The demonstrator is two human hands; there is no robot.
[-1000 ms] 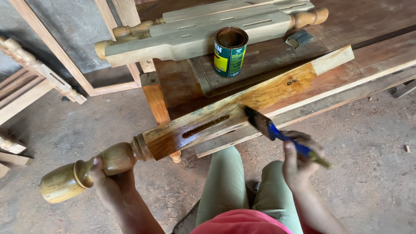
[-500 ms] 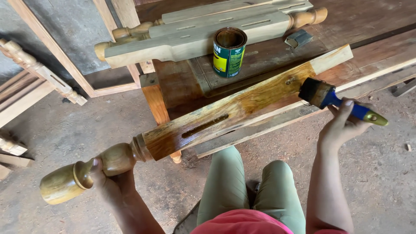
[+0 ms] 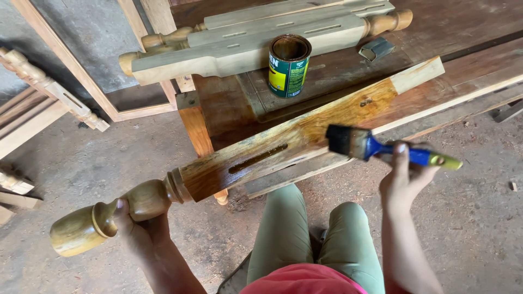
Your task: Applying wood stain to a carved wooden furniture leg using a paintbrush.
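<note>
My left hand [image 3: 139, 223] grips the turned, rounded end of a long wooden furniture leg [image 3: 283, 144]. The leg slants up to the right, its far end resting on a low wooden bench [image 3: 229, 106]. Most of it looks wet and glossy brown; the far tip is bare pale wood. My right hand [image 3: 406, 174] holds a flat paintbrush [image 3: 376, 148] with a blue handle, its dark bristles touching the leg's near edge past the long slot. An open tin [image 3: 287, 65] of brown finish stands on the bench behind the leg.
Several unfinished pale turned legs [image 3: 256, 41] lie across the bench's back. A small grey block [image 3: 376, 49] sits near them. More wooden frame parts [image 3: 49, 98] lie on the dusty concrete floor at left. My knees in green trousers [image 3: 310, 239] are below.
My right hand swung the brush up and right off the leg, then brought it back left; the bristles now meet the leg's near edge. My left hand kept its grip.
</note>
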